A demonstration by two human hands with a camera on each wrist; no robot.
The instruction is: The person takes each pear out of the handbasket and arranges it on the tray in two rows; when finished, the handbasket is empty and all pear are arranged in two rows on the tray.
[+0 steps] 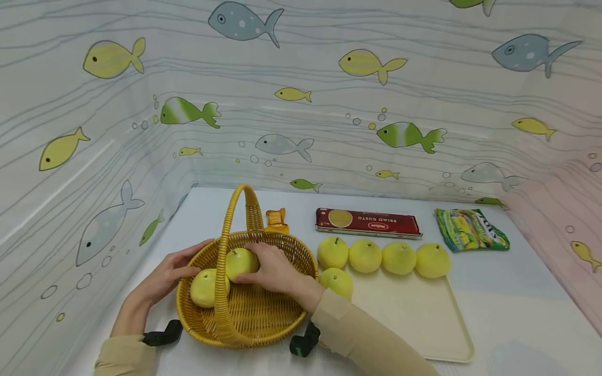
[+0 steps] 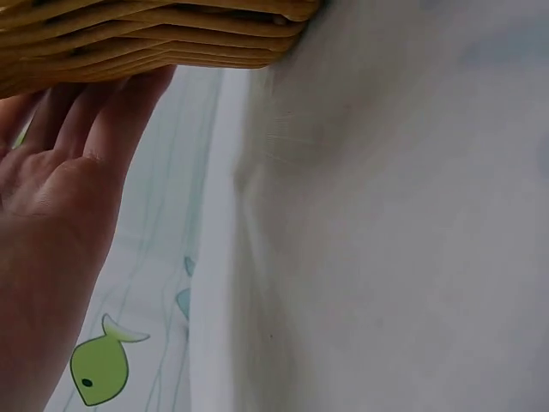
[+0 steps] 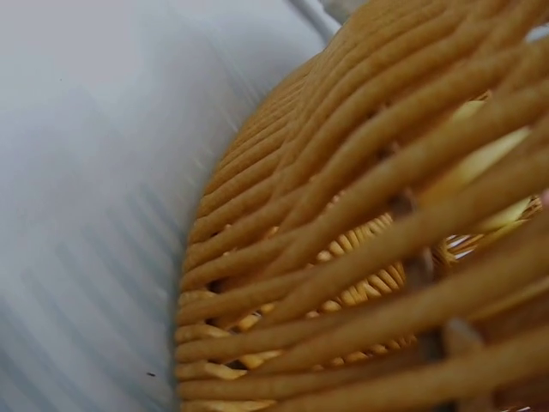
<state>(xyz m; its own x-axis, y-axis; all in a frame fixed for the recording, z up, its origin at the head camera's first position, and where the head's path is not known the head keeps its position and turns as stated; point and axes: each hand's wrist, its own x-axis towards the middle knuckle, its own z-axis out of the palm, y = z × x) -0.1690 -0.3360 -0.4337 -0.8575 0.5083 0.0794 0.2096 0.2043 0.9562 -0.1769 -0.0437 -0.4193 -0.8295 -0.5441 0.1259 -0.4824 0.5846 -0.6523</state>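
A wicker basket (image 1: 263, 313) with an arched handle stands at the left of the table, with a round yellow pear (image 1: 205, 290) inside. My right hand (image 1: 271, 266) reaches into it and grips a second yellow pear (image 1: 241, 263) between thumb and fingers, beside the handle. At the basket's left rim, my left hand (image 1: 176, 269) holds on, the thumb at the edge. The left wrist view shows the fingers of that hand (image 2: 77, 163) against the basket's outer wall (image 2: 171, 39). In the right wrist view the woven side (image 3: 343, 232) fills much of the frame; the right hand is hidden there.
Right of the basket is a cream tray (image 1: 404, 313) with several yellow pears (image 1: 365, 256) along its far and left edges. Behind lie a red pasta box (image 1: 369, 222), a green packet (image 1: 470, 230) and a small orange packet (image 1: 276, 219). Fish-printed walls enclose the table.
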